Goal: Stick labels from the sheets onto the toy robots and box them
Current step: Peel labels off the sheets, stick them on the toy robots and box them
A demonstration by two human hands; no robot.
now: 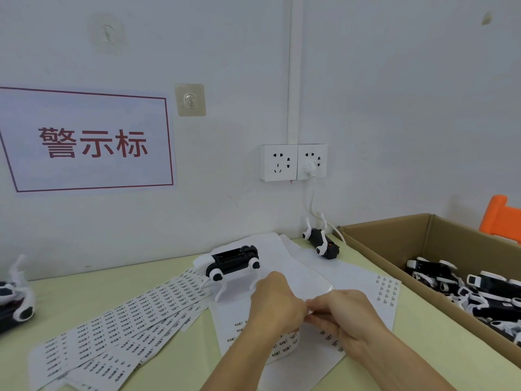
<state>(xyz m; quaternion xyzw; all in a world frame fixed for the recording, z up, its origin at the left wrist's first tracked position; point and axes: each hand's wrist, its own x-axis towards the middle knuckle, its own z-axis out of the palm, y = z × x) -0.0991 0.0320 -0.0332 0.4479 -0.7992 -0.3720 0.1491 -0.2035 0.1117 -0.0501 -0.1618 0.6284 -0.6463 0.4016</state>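
Both hands meet over a label sheet at lower centre.
Three toy robots on the table: one (232, 262) at centre, one (321, 242) behind it, one (15, 303) at left edge; more fill the cardboard box (394, 241) at right. Left hand (275, 301) and right hand (342, 314), fingers curled, pinch something small off the label sheet (313, 280) at their fingertips.

Wall sign (84, 139) in red reading 警示标, label sheets (121, 323) with print too small to read

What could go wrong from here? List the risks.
1. Both hands, left and right, pinch at one tiny white label; it may fold onto itself or the fingers.
2. The curled white backing sheet could spring up and catch it.
3. The upturned black-and-white toy robot sits on the same sheets; tugging could shift it.
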